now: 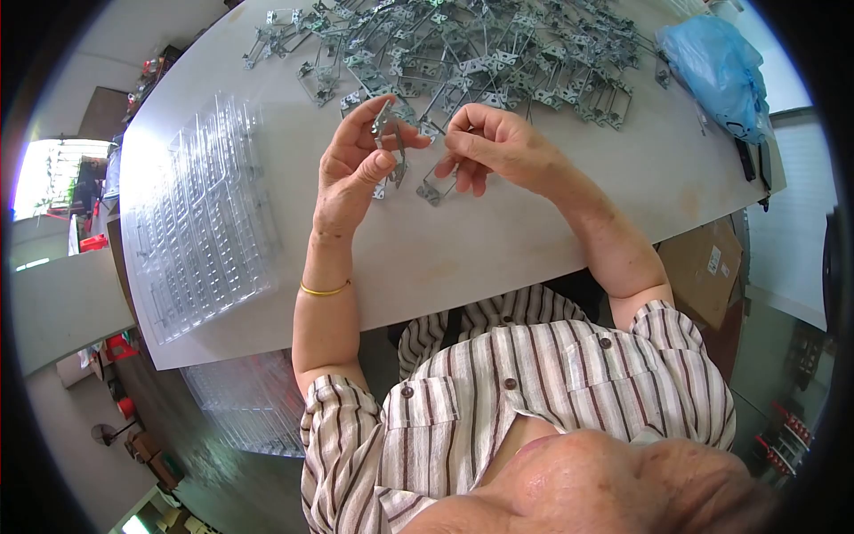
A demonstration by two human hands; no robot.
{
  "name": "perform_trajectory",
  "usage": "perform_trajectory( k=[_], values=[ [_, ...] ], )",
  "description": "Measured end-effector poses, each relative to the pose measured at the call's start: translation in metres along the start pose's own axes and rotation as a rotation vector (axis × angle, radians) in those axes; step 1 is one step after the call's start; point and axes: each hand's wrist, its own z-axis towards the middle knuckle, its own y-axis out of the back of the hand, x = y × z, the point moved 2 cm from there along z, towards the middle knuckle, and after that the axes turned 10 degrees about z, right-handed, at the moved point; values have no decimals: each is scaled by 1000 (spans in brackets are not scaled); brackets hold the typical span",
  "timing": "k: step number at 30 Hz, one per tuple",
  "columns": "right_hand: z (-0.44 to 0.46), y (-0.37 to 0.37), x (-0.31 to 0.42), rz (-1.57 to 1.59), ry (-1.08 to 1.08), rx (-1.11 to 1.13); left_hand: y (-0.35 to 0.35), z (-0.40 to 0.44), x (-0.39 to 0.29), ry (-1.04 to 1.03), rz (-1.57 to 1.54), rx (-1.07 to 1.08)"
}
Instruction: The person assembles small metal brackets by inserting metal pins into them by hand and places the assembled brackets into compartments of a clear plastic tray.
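Note:
My left hand (351, 169) grips a small grey metal bracket (382, 125) upright between thumb and fingers, above the table. Thin rods and punched plates make up the bracket, and part of it is hidden by my fingers. Close to its right, my right hand (503, 151) is closed, thumb against index finger, on a similar metal bracket (431, 191) whose plate end shows below the fingertips. Just how the fingers hold this second piece is partly hidden. Beyond both hands spreads a large heap of metal brackets (498, 67), tangled together.
Clear plastic blister trays (200, 214) lie on the left of the white table (427, 267), with more trays (249, 405) below its edge. A blue plastic bag (716, 71) sits at the far right. A cardboard box (703, 271) stands beside the table at right.

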Motion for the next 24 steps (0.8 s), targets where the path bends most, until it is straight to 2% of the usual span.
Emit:
perform_trajectory(
  k=[5, 8, 11, 17, 20, 24],
  values=[
    [7, -8, -21, 124, 64, 55, 0, 0, 2, -130, -110, 5],
    [12, -9, -30, 193, 86, 87, -4, 0, 5, -119, -113, 5],
    [10, -4, -24, 166, 74, 5, -4, 1, 5, -114, -126, 3],
    [8, 9, -12, 0, 253, -104, -5, 2, 5, -110, -9, -15],
    [5, 10, -5, -111, 381, -151, -6, 3, 3, -56, -72, -6],
    [0, 7, 4, -221, 524, -114, -4, 3, -5, -16, -43, 93]
  ],
)
